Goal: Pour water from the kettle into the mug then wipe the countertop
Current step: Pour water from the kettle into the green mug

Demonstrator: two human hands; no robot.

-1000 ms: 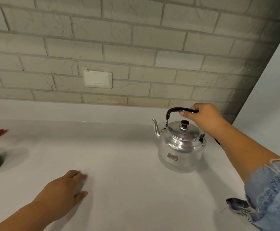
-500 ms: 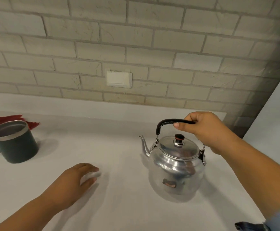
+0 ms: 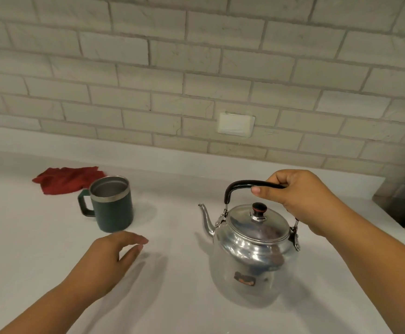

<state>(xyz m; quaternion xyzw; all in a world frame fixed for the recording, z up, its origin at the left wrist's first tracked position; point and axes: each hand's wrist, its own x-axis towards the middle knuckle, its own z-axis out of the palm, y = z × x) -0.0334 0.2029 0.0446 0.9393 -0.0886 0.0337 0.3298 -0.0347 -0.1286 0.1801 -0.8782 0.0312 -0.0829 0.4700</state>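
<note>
head view: the right hand is closed around the black arched handle of the shiny round metal kettle, which stands upright on the white countertop, lid on, thin spout pointing left. the dark green metal-rimmed mug stands upright well left of the kettle, handle turned left, looking empty inside. a crumpled red cloth lies just behind the mug near the pale brick wall. the left hand hovers low over the countertop just in front of the mug, fingers loosely spread, holding nothing
</note>
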